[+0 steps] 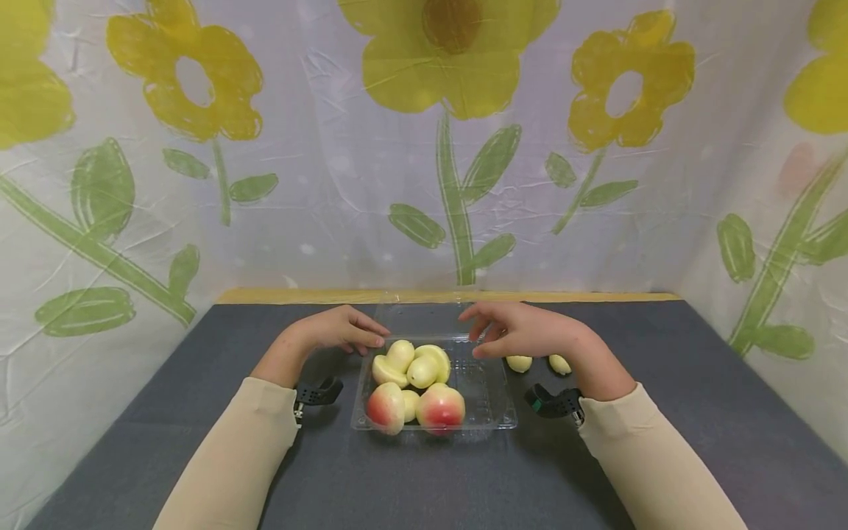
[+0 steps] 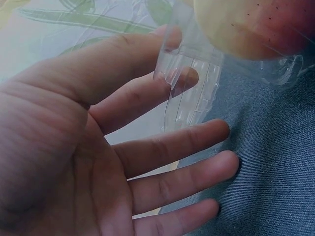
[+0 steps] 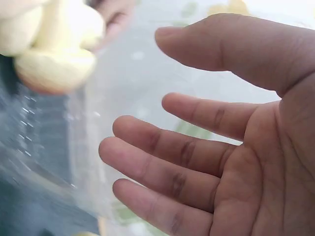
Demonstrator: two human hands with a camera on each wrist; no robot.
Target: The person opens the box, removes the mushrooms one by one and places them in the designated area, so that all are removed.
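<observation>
A clear plastic clamshell box point(image 1: 486, 401) lies on the dark table, its transparent lid point(image 1: 424, 318) raised at the back. Two red-and-cream peaches point(image 1: 442, 406) sit along its front, with several pale yellow fruits point(image 1: 422, 372) behind and between them, all toward the left side. My left hand point(image 1: 339, 329) is at the box's back left corner; in the left wrist view its thumb and forefinger overlap the plastic edge, fingers spread. Over the back right part of the box hovers my right hand point(image 1: 526, 329), fingers loose and parted, holding nothing.
Two yellow fruits lie on the table right of the box, one point(image 1: 519, 364) near my right hand and one point(image 1: 559, 364) beside the wrist. A flower-printed curtain point(image 1: 318, 184) surrounds the dark tabletop point(image 1: 411, 486) at the back and sides.
</observation>
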